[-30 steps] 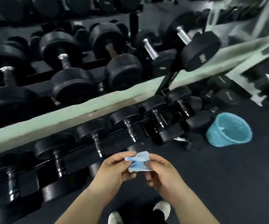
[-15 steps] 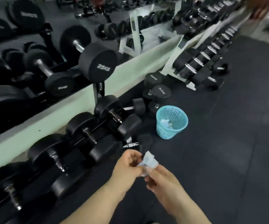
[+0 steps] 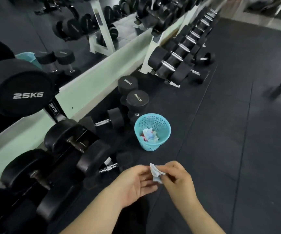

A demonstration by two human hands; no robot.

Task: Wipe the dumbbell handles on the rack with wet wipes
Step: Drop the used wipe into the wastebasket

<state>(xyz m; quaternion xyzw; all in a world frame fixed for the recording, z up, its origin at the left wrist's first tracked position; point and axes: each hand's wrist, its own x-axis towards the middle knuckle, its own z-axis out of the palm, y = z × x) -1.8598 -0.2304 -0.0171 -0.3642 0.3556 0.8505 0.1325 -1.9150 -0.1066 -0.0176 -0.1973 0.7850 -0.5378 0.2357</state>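
Wipe (image 3: pixel 156 173) passed to right hand (image 3: pixel 178 179), pinched; left hand (image 3: pixel 136 181) released, open. Bin (image 3: pixel 152 131) near; disposal pending.

A single wide-angle view looks from head height forward and steeply down, so the person's two forearms rise from the bottom edge and the left hand (image 3: pixel 136 181) and right hand (image 3: pixel 178 179) sit closest to the lens, low in the middle. The camera faces along the dark rubber floor (image 3: pixel 229 132), with the dumbbell rack (image 3: pixel 55 149) running close along the left edge and a second rack (image 3: pixel 175 61) further off toward the top. The blue basket (image 3: pixel 153 130) stands near mid-frame on the floor; straight lines bow toward the edges.
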